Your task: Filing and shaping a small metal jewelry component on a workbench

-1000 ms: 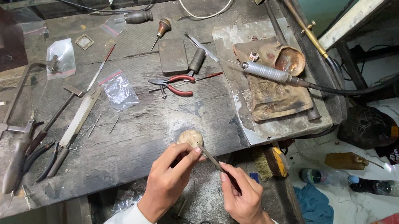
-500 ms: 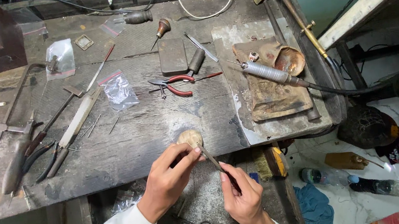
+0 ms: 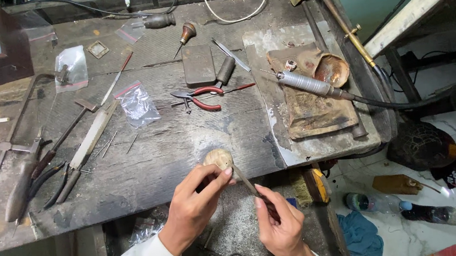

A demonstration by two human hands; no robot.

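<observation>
Head view, surface: scarred dark workbench [image 3: 173, 151], strewn with hand tools.
Left hand [image 3: 194, 206]: pinching a small piece against the round wooden peg [image 3: 218, 158] at the bench edge.
Right hand [image 3: 282, 227]: clenched on a thin graver [image 3: 249, 184], tip at the peg.
Step, judged: working the held piece; next calls for steady pressure.
Count: two hands, one graver, one red-handled pliers [image 3: 201, 96], two plastic bags [image 3: 136, 104].

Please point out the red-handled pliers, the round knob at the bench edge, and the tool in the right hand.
red-handled pliers [image 3: 200, 98]: head view, on the pivot.
round knob [image 3: 218, 159]: head view, on its top.
thin tool [image 3: 245, 181]: head view, mid-shaft.
right hand [image 3: 281, 229]: head view, on its back.
</observation>
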